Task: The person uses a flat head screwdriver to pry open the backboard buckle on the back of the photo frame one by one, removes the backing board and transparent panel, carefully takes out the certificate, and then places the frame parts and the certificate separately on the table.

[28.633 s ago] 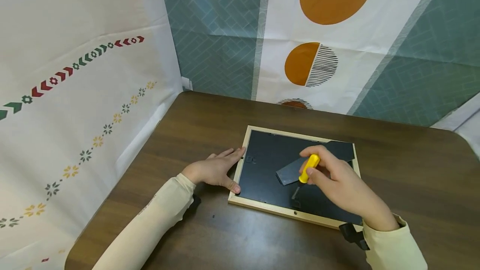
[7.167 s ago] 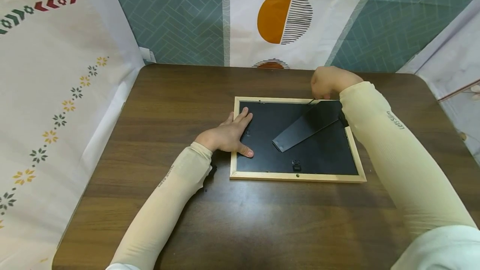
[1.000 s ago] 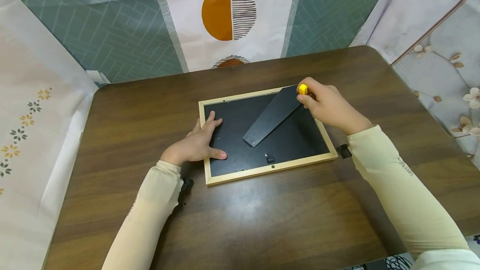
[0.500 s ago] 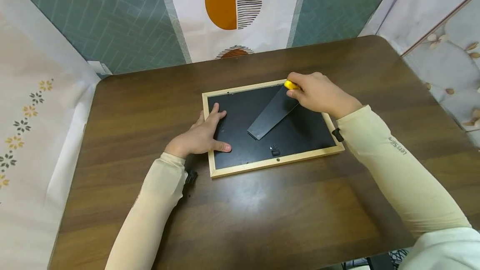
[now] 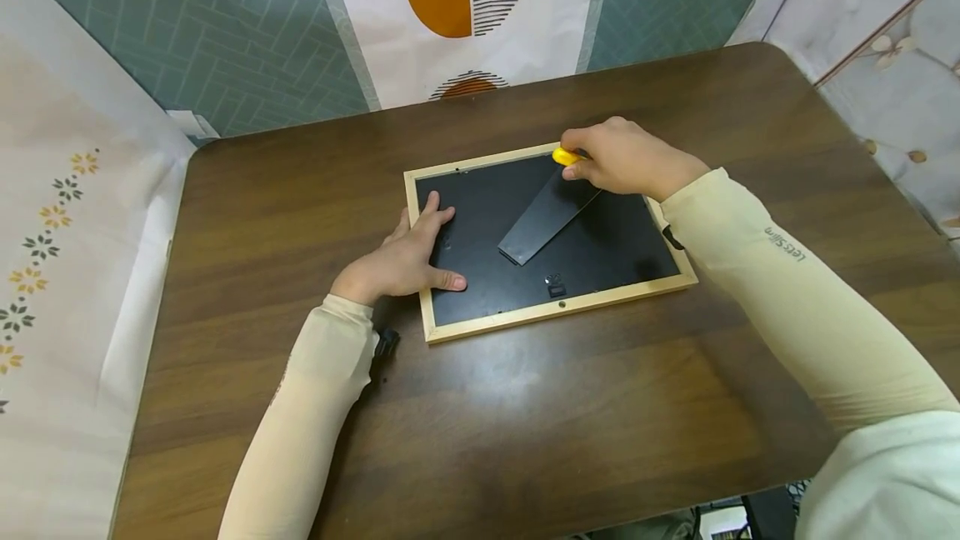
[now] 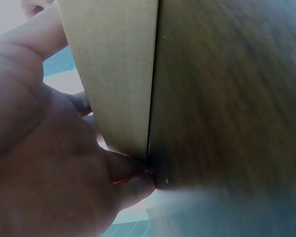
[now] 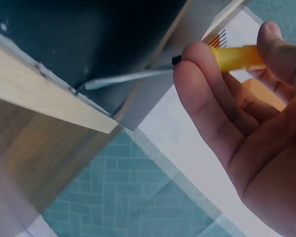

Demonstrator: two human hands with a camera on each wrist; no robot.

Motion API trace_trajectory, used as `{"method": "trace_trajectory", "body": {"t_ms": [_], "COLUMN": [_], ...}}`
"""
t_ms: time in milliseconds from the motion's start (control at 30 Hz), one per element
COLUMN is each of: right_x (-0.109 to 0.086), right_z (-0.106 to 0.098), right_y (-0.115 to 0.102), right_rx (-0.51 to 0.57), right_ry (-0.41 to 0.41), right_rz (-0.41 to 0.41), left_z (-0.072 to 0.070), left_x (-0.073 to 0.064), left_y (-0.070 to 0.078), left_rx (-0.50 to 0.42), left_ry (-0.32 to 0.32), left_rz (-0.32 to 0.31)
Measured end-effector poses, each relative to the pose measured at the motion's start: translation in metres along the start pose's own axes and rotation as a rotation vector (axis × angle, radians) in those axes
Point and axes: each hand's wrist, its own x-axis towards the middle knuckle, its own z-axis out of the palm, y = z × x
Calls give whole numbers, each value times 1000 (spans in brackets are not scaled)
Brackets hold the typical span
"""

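Note:
A picture frame lies back side up on the table, with a pale wooden rim (image 5: 487, 326) and a black backing board (image 5: 622, 252). Its dark easel leg (image 5: 543, 219) lies slantwise across the board. My left hand (image 5: 401, 261) rests on the left side, fingers spread, thumb on the backing; in the left wrist view its fingers touch the wooden side (image 6: 113, 74). At the far edge my right hand (image 5: 626, 158) pinches a screwdriver by its yellow handle (image 5: 566, 157). In the right wrist view the screwdriver's metal shaft (image 7: 133, 76) ends beside a small tab (image 7: 79, 89) where backing meets rim.
The brown table (image 5: 525, 423) extends around the frame. Patterned cloths hang behind (image 5: 247, 40) and on both sides. A small black hanger (image 5: 555, 287) sits on the backing near its front edge. Dark items show below the table's front right edge.
Earlier the screwdriver was over the front part of the backing; now it is at the far edge. Over the last second my right hand shifted left and the handle tipped leftward. My left hand stayed put.

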Motion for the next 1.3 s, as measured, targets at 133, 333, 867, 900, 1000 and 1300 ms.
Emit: {"method": "trace_trajectory", "body": {"t_ms": [133,333,867,900,1000,1300], "right_x": [5,11,8,6,-2,-25], "right_z": [-2,-1,5,4,-1,-8], "right_y": [-1,-5,-1,1,9,23], "right_rx": [-25,-40,-115,-100,-45,38], "right_ry": [-51,-127,-171,-157,-86,17], "right_rz": [-21,20,15,14,-7,-3], "left_z": [-1,-3,-5,-5,-5,-3], "left_x": [1,2,3,3,3,-1], "left_y": [1,2,6,6,6,1], "left_rx": [0,6,37,35,33,30], "left_ry": [3,3,6,5,0,-7], "left_rz": [3,10,-12,-12,-12,-15]}}
